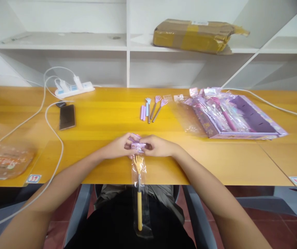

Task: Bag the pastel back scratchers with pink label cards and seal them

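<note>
A: Where are my fingers?

B: My left hand (117, 148) and right hand (162, 146) both pinch the purple card (137, 146), fingertips nearly closed.

A: And the yellow backscratcher (139, 211)?

B: In the clear bag (146, 211) below the card, reaching past the edge of the table (99, 174). I'm handling the card end; any move from here calls for a light, even grip.

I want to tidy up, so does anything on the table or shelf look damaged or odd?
The parcel on the shelf looks ragged, wrapping sticking out at its right end. On the table, three scratchers have bare rods; loose grips lie beside them. I see no spill.
</note>
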